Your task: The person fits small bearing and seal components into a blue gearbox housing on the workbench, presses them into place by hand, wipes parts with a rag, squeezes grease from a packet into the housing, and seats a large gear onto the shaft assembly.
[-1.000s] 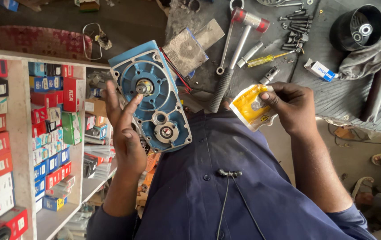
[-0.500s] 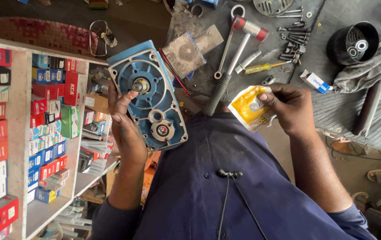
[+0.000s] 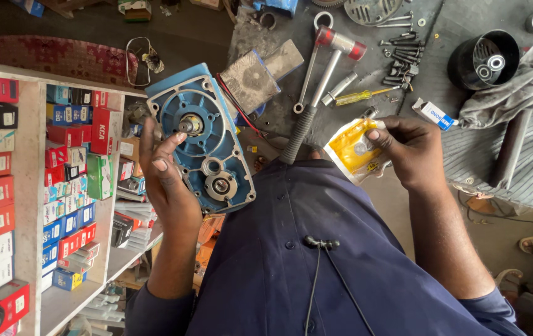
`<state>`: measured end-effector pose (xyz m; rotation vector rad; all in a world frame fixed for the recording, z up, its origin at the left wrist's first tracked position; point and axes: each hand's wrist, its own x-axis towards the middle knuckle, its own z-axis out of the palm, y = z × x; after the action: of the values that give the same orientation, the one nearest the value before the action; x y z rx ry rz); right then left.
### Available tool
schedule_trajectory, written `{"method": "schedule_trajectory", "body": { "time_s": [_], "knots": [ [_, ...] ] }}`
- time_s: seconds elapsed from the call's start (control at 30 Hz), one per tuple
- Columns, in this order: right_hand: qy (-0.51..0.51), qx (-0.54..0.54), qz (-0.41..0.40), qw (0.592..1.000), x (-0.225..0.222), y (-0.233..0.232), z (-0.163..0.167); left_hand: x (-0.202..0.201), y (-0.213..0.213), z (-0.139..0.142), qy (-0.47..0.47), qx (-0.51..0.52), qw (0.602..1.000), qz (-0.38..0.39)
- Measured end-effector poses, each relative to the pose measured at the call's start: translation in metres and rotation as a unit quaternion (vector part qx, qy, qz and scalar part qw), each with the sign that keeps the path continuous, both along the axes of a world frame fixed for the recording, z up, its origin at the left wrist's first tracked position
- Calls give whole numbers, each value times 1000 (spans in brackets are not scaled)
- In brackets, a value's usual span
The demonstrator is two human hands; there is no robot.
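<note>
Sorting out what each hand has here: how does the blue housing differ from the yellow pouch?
The blue housing is rigid cast metal with round bearing seats and a shaft end; the yellow pouch is soft, crinkled packaging. The housing is far larger, spanning well past the left hand, while the pouch fits within the right hand. Both are held up in front of the person, one per hand.
</note>
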<state>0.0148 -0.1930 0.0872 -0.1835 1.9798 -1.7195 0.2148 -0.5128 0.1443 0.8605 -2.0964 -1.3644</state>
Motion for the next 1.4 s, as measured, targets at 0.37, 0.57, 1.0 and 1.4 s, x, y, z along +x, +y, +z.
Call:
{"method": "schedule_trajectory", "body": {
  "time_s": [0.37, 0.57, 1.0, 1.4],
  "knots": [
    [1, -5, -2, 1000, 8, -3, 3, -11, -43, 42, -67, -358, 917, -162],
    [0, -7, 3, 1000, 15, -6, 12, -46, -77, 79, -179, -523, 741, -382],
    [9, 22, -55, 998, 43, -1, 9, -63, -112, 79, -133, -439, 758, -463],
    [0, 21, -61, 998, 68, -39, 21, 34, -84, 29, -21, -144, 966, -212]
  ]
}}
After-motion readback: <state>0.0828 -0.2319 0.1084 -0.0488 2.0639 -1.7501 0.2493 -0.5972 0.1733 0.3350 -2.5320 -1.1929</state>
